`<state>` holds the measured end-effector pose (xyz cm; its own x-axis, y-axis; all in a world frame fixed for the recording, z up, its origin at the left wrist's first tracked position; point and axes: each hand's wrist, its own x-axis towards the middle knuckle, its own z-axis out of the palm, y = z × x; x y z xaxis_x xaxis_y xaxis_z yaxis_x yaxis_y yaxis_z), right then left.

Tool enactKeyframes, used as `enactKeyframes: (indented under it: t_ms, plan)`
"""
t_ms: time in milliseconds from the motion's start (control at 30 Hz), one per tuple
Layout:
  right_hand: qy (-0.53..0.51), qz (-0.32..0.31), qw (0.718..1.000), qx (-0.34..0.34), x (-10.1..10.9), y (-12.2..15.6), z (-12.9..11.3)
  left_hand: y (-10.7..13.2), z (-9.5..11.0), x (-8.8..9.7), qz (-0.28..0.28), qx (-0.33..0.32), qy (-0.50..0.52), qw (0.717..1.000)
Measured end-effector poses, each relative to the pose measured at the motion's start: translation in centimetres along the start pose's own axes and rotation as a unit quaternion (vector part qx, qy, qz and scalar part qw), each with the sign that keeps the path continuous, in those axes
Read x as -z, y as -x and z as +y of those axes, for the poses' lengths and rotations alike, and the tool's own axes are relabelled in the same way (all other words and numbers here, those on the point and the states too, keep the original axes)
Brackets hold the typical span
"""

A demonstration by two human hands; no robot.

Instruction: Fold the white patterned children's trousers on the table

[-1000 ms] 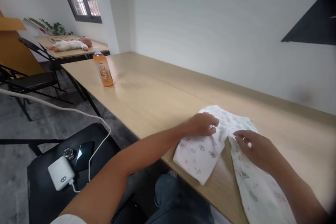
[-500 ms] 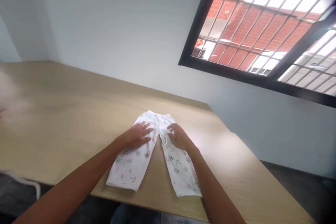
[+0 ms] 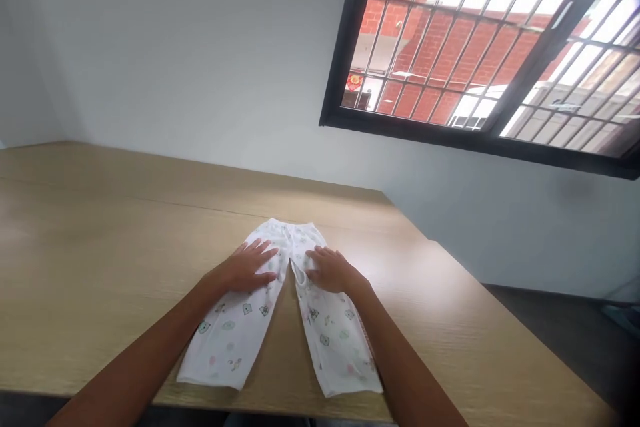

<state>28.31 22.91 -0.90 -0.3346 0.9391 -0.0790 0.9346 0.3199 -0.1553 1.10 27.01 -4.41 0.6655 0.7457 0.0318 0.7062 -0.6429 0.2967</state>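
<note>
Two open hands press flat on small pants.

The left hand [image 3: 244, 267] lies on one leg of the white baby pants [image 3: 227, 340], and the right hand [image 3: 331, 270] lies on the other leg, near the top. Both hands have their fingers spread, and neither one is holding a bunch of cloth. The pants lie flat on the wooden surface [image 3: 100, 247], with the legs apart and pointing at the person. Far past them is a wall [image 3: 200, 53] with a barred window [image 3: 425, 40].

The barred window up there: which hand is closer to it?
Right. On the white trousers, the right hand sits below and left of the window; the left hand sits farther left.
</note>
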Motion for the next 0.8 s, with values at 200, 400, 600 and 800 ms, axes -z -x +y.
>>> enactKeyframes:
  t_ms: [200,400,600,800]
  plan:
    - [-0.002,-0.001,1.000,-0.018,1.3,0.7,-0.4,1.0,1.9,1.2,0.019,-0.038,0.072,0.997]
    - [-0.042,0.104,0.994,0.000,0.5,0.0,-1.4,0.9,4.5,0.1,0.018,-0.119,0.140,0.983]
    - [-0.085,0.088,0.992,0.042,-0.3,-0.5,-2.1,0.7,4.9,-0.3,0.013,-0.150,0.086,0.985]
    - [-0.154,0.093,0.983,0.030,-0.7,-1.0,-1.5,0.3,4.5,-0.6,0.011,-0.145,0.082,0.986]
